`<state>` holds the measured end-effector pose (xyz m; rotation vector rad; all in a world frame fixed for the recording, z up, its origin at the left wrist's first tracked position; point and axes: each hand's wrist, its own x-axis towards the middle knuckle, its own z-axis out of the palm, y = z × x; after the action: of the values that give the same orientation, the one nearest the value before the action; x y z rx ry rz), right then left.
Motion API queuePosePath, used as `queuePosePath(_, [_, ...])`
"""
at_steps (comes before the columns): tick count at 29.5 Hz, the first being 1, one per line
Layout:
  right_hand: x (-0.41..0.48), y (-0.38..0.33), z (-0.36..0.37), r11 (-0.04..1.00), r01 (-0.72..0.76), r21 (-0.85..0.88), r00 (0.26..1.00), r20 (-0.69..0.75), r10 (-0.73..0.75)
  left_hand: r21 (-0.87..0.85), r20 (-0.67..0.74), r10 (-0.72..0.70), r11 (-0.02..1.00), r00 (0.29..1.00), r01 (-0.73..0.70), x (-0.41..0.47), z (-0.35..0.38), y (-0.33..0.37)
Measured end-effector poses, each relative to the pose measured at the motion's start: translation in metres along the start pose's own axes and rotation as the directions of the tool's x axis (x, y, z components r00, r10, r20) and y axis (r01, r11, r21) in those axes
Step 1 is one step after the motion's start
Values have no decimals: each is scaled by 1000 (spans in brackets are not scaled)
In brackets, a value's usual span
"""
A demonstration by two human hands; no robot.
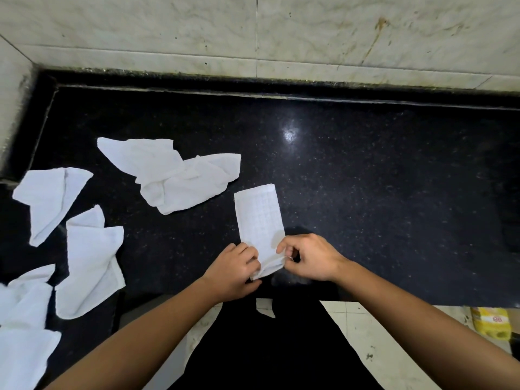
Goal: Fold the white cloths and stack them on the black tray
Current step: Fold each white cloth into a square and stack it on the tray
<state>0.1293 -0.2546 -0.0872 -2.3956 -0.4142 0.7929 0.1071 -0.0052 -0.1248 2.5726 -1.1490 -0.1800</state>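
A white checked cloth, folded into a long narrow strip, lies on the black counter near its front edge. My left hand pinches the strip's near left corner, and my right hand pinches its near right corner; that near end is lifted slightly. Several unfolded white cloths lie to the left: a crumpled heap, one at the far left, one nearer the front and more at the bottom left. A dark shape at the right edge may be the black tray; I cannot tell.
The black speckled counter runs from a marble wall at the back to its front edge by my body. A marble side wall closes the left end. A yellow packet lies on the floor at lower right.
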Motion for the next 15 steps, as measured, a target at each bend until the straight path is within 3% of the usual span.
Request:
queuePosePath(3, [0,0,-3,1000,14,18,1000,1,-14,-44,28,-37,998,999,39,0,0,-2])
queuePosePath(6, [-1,-3,-8,996,84,-34,994,-62,-86,-246,49,-259,933,965,263,6,-9,-1])
queuePosePath(10, [1,-7,-14,992,89,-91,987,-127,-100,-571,222,-584,572,781,589,19,-24,-11])
queuePosePath(13, [18,-6,-20,996,85,-5,979,-187,-85,-720,267,-701,311,661,620,32,-34,-23])
queuePosePath(15, [33,-7,-26,992,58,116,964,-265,-26,-772,315,-710,194,629,605,42,-44,-29])
